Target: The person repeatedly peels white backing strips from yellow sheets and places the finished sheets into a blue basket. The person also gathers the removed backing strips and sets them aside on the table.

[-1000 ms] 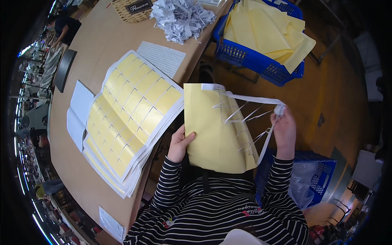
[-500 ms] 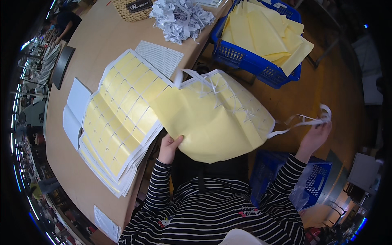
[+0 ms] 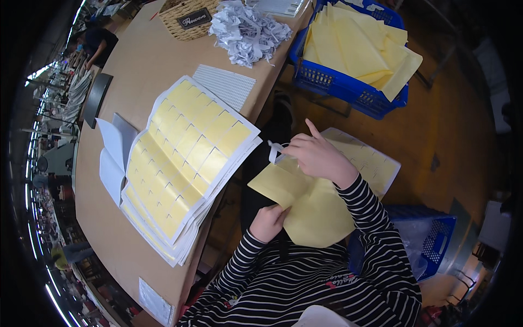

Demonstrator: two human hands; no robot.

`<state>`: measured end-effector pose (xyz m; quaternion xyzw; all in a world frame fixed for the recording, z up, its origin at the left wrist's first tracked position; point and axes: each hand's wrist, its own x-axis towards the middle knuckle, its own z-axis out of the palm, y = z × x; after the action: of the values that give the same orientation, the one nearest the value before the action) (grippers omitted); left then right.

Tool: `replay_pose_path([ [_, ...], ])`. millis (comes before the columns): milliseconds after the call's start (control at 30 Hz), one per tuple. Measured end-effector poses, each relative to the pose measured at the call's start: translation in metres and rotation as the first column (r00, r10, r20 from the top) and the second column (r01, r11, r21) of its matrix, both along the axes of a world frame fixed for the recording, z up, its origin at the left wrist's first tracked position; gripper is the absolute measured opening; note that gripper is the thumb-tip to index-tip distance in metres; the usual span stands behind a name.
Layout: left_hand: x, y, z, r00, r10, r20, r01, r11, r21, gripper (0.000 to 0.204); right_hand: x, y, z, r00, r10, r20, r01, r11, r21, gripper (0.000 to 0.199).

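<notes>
A large yellow sheet [image 3: 318,218] with a white border hangs over my lap, off the table's edge. My left hand [image 3: 267,222] pinches its near left part between thumb and fingers. Over the sheet's far edge is my right hand [image 3: 321,157], its index finger raised and its other fingers bent around a white paper strip [image 3: 275,151] at the border. The hand partly hides where the strip meets the sheet. On the table left of my hands lies a stack of similar yellow sheets [image 3: 188,147], marked with rows of small cut corners.
The brown table [image 3: 147,71] carries a heap of white paper shreds [image 3: 248,35], a wicker basket [image 3: 177,24], a white patterned sheet [image 3: 226,84] and folded white paper [image 3: 111,155]. A blue crate [image 3: 357,101] of yellow sheets stands far right; another blue crate [image 3: 436,245] is lower right.
My right hand has come from the far right to the sheet's far edge. The held sheet has moved away from the stack toward my lap, with my left hand moving right and nearer.
</notes>
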<state>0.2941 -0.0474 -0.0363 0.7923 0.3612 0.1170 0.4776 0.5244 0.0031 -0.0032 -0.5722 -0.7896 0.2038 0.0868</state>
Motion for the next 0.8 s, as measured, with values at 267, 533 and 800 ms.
replay_pose_path([
  [267, -0.003, -0.019, -0.017, 0.996, -0.078, -0.053, 0.077, 0.997, -0.028, 0.014, -0.018, -0.018, -0.044, 0.995, 0.102, -0.015, -0.090, 0.928, 0.362, 0.036],
  [533, -0.034, 0.021, -0.007, 0.763, 0.441, 0.472, 0.194, 0.541, -0.819, 0.084, -0.006, -0.051, -0.013, 0.979, -0.062, -0.192, 0.130, 0.924, 0.361, 0.034],
  [800, 0.007, 0.064, 0.015, 0.990, 0.040, 0.133, 0.021, 0.903, -0.429, 0.106, -0.032, -0.045, 0.015, 0.971, 0.132, -0.198, -0.041, 0.913, 0.407, 0.032],
])
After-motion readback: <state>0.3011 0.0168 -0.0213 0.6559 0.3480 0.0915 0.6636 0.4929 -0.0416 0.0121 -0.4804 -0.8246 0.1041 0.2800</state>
